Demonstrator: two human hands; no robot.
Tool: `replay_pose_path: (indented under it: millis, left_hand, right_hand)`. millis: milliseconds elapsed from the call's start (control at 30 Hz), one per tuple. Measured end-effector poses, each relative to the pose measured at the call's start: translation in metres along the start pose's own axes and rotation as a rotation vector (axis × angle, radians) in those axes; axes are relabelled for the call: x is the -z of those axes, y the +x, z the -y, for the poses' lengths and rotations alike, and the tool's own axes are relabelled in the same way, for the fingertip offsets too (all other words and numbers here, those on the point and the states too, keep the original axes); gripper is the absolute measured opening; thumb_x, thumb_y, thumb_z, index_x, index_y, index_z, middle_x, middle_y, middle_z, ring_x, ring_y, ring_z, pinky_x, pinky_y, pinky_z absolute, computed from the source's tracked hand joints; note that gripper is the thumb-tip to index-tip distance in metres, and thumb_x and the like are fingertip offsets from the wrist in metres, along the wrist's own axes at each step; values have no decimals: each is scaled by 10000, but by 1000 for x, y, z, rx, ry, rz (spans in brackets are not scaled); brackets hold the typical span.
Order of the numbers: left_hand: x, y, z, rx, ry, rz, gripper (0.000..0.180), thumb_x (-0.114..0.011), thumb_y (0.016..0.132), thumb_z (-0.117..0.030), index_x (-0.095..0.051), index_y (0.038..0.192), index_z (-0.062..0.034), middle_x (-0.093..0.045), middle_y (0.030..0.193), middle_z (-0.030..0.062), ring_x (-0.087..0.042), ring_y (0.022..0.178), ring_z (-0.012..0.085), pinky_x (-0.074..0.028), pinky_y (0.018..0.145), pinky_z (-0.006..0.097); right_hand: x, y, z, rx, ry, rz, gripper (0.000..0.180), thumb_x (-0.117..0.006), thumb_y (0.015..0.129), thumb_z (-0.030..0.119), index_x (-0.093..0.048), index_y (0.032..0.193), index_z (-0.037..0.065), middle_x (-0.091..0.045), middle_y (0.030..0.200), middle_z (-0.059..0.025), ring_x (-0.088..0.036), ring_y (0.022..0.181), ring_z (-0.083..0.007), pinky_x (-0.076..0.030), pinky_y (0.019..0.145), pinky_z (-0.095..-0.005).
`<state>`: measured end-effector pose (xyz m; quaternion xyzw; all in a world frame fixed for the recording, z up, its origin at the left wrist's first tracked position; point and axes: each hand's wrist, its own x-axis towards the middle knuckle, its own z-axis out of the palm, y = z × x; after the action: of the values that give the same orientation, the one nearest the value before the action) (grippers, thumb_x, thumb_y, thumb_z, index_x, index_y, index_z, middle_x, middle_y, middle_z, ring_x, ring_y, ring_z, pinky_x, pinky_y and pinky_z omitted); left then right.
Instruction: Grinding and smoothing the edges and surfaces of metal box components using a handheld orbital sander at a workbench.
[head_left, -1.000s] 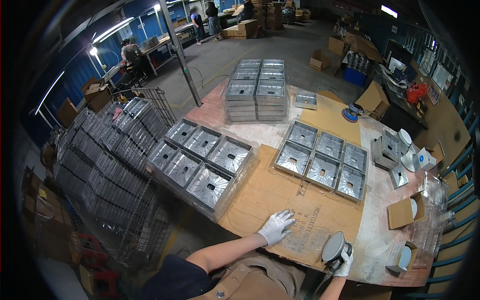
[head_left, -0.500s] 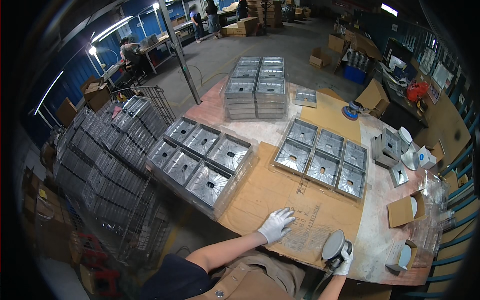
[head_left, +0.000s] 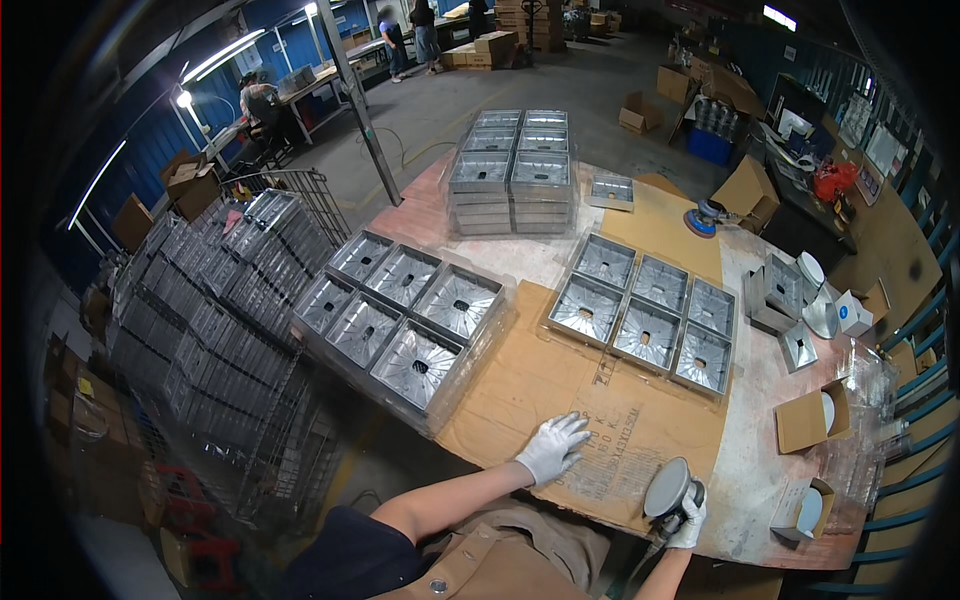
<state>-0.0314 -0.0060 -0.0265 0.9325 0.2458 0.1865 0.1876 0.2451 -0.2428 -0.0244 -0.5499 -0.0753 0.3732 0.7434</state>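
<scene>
Since the earlier frames nothing has moved visibly: both hands and the tool keep their places. The left hand (head_left: 551, 449), in a white glove, rests flat with fingers spread on the cardboard sheet (head_left: 560, 385) near the near edge of the worktable (head_left: 745, 470). The right hand (head_left: 688, 512) is closed around a disc sander (head_left: 668, 488) at the table's near edge, its round pad tilted up. The tool appears rigid and moderately heavy; grip the body below the pad. Metal trays (head_left: 642, 314) lie well apart toward the middle.
</scene>
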Motion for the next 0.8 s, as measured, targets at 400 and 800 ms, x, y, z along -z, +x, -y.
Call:
replay_pose_path:
  millis: [400,800]
  left_hand:
    - [5,3,-11,73,-45,92,470,-678,900,-285,-618,1327,-98,-526,1480,168,-458,1392,374,-362,1125,523]
    - [20,1,-35,-1,-28,77,495,-703,914,-265,-571,1364,-107,-514,1488,147,-443,1410,336,-358,1138,516]
  right_hand:
    - [29,11,-3,-37,-43,44,564,-754,826,181,-577,1340,31,-679,1181,-98,-651,1092,-252,-537,977,-394]
    - [39,0,5,-253,361,-33,571,-727,859,335,-613,1325,26,-675,1296,-160,-659,1171,-321,-563,996,-464]
